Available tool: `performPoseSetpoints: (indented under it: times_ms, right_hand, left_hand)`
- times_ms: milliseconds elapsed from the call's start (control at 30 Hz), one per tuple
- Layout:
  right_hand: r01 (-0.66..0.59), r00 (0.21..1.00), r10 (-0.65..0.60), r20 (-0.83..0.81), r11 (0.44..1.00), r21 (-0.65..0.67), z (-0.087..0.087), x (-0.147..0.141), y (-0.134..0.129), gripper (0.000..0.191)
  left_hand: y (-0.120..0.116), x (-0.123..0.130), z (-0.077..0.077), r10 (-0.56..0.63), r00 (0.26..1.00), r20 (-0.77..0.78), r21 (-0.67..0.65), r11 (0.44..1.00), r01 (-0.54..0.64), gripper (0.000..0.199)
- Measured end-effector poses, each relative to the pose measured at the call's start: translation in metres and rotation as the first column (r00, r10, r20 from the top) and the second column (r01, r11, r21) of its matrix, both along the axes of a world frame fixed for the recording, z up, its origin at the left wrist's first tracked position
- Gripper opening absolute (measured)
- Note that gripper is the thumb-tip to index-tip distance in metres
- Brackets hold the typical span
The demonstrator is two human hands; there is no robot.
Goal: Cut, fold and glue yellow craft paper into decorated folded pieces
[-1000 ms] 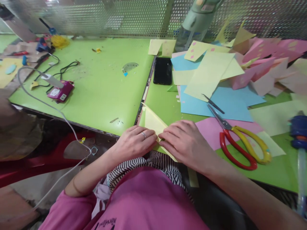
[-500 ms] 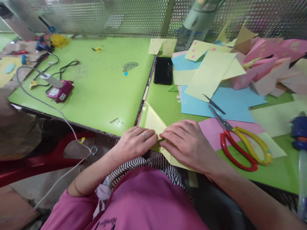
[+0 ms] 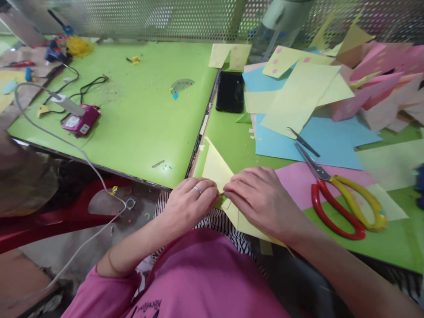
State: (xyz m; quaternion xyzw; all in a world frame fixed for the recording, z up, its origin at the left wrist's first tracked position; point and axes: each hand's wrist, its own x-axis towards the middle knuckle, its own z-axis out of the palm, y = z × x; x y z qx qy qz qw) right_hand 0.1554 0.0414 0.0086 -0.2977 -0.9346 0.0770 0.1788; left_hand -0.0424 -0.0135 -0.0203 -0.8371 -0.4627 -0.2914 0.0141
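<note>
A folded sheet of pale yellow paper (image 3: pixel 216 164) lies at the table's front edge, one pointed corner aimed away from me. My left hand (image 3: pixel 194 198), with a ring on one finger, has its fingertips closed on the near left edge of the paper. From the right, my right hand (image 3: pixel 261 196) presses its closed fingers on the same sheet, close to the left fingertips. Part of the paper shows below my right hand, past the table edge. The fold between the two hands is mostly covered by my fingers.
Scissors (image 3: pixel 326 176) with red and yellow handles and tweezers (image 3: pixel 304 142) lie right, among blue paper (image 3: pixel 331 137) and pink scraps. A black phone (image 3: pixel 229 92) and a bottle (image 3: pixel 278 28) stand farther back. Left are a protractor (image 3: pixel 182 86), a purple socket adapter (image 3: pixel 81 120) and a white cable (image 3: pixel 86 159).
The view has shifted slightly, so the table things sit a little differently. Both hands stay on the yellow paper, with only a small shift of the fingers.
</note>
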Motion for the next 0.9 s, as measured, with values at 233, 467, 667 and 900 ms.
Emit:
performPoseSetpoints:
  times_ms: [233,467,667,900]
  right_hand:
    - [0.004,0.999,-0.009,-0.042,0.991,-0.135,0.0,0.009,0.01,0.019]
    - [0.022,0.997,-0.03,-0.069,0.993,-0.115,0.001,0.013,0.013,0.016]
    - [0.025,0.997,-0.032,-0.07,0.994,-0.105,-0.001,0.013,0.012,0.015]
    - [0.048,0.991,-0.058,-0.123,0.995,-0.085,-0.005,0.012,0.01,0.013]
  left_hand:
    - [0.001,0.005,0.004,0.098,0.994,0.049,-0.025,0.995,-0.097,0.006]
    - [0.002,0.006,0.005,0.117,0.988,0.101,-0.132,0.986,-0.103,0.009]
    - [0.003,0.01,0.005,0.161,0.982,0.102,-0.19,0.972,-0.14,0.009]
    - [0.006,0.012,0.006,0.199,0.976,0.09,-0.195,0.964,-0.178,0.01]
